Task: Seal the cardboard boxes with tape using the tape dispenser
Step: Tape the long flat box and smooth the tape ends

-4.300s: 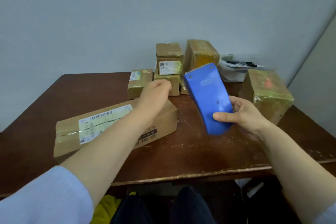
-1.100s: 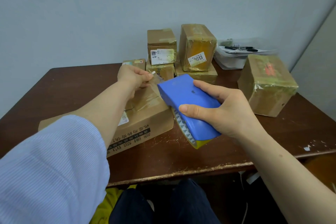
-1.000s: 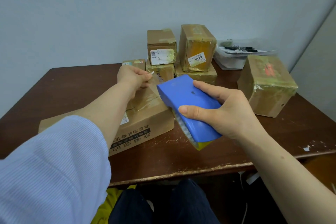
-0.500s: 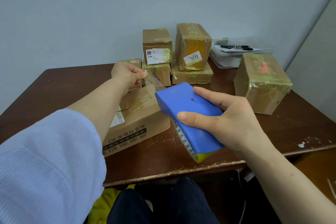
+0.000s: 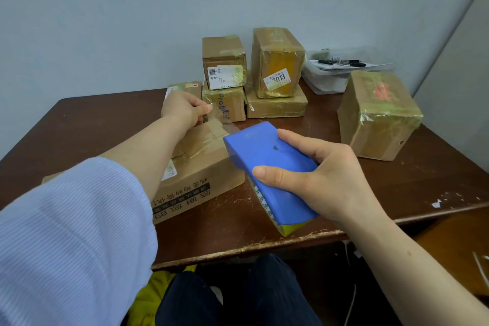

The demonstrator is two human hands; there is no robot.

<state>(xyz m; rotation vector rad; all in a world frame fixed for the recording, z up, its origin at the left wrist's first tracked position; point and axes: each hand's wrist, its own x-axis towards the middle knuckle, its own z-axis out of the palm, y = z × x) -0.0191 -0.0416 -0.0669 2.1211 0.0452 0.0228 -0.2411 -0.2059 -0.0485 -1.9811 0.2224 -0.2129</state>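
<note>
The right hand (image 5: 325, 174) is wrapped round the blue plastic tape dispenser (image 5: 267, 156), thumb along its near side and fingers over the top. A yellowish edge, probably the roll, shows at its lower end. The dispenser is tilted just off the right end of the long, flat brown cardboard box (image 5: 201, 174), mouth toward the box top, likely so the tape feeds straight along the lid. The left hand (image 5: 182, 111) is above the far right corner of that box, thumb and fingertips pinched on the free end of a strip of clear tape (image 5: 225, 124), which runs from the pinch back to the dispenser's mouth. The pinch looks meant to stretch the strip and steer its end onto the box. Cannot tell whether the strip touches cardboard yet. The box top already carries glossy tape bands and a white label, partly hidden by the left forearm. The box lies askew on the dark brown wooden table (image 5: 92, 124), near its front edge. Behind the box is a stack of smaller taped cartons (image 5: 276, 61), one labelled "3013". Right of the box, well apart, is a bulkier tape-wrapped carton (image 5: 378, 114). Further back on that side is a clear plastic tub (image 5: 328, 79) with pens on top. Judgement: sealing of the long box is under way, this strip not yet laid.
</note>
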